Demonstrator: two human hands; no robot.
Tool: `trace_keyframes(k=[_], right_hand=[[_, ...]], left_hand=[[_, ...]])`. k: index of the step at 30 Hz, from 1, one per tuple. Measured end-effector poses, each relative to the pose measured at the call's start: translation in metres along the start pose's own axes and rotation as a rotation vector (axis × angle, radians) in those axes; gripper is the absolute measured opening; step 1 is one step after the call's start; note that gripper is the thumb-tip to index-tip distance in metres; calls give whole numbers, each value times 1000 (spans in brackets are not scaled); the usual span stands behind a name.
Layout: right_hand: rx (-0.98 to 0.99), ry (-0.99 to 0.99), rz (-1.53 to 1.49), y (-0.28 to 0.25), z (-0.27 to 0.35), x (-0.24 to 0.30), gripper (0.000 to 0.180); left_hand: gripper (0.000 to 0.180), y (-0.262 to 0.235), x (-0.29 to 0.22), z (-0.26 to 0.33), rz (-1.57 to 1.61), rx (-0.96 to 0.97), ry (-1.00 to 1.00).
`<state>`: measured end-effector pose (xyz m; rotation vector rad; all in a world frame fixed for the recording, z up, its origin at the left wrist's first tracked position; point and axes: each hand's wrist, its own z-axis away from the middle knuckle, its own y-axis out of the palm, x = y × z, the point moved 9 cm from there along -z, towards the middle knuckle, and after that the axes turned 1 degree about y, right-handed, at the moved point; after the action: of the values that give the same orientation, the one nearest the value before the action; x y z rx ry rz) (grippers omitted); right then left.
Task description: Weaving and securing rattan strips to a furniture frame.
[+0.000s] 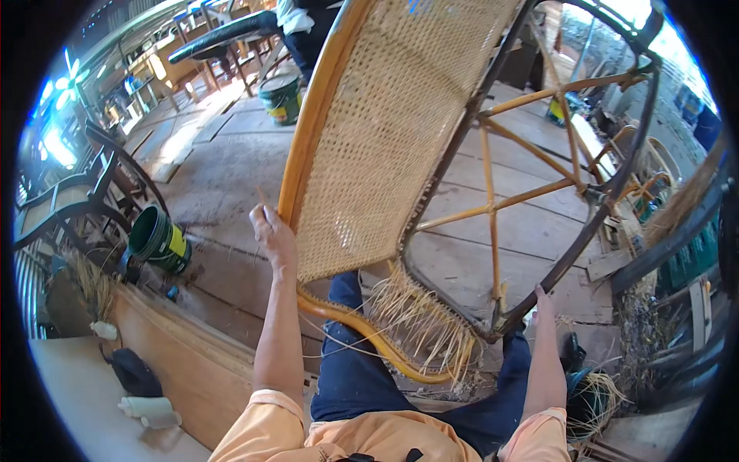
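Note:
In front of me, tilted up on its side, stands a large rattan lounge chair frame with curved poles and crossed braces. Woven cane webbing fills its long panel. Loose cane strand ends fray out at the panel's lower end. My left hand is closed at the light-brown outer rail; a thin light strip sticks up beside its fingers, its kind unclear. My right hand grips the dark lower rail, most of its fingers hidden behind it.
A green bucket lies tipped at the left; another bucket stands farther back near a person. At the lower left is a wooden board with thread spools. Dark chair frames stand left; cane scraps lie lower right.

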<state>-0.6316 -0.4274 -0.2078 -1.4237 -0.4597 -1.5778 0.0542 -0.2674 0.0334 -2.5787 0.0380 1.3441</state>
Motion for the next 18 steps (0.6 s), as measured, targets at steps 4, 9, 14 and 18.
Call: trace_keyframes(k=[4,9,14,18], right_hand=[[136,74,-135,3,-42,-33,43],[160,118,-254,30,-8,-14,41],[79,14,-355,32,46,-1,44],[128,-108,-515,43,55,2,29]], left_hand=[[22,27,-26,-11,0,62,136],[22,68,-54,-51,-37,31,316],[25,120,-65,-100,-92,34,454],[27,165,-94,-125,-114,107,433]])
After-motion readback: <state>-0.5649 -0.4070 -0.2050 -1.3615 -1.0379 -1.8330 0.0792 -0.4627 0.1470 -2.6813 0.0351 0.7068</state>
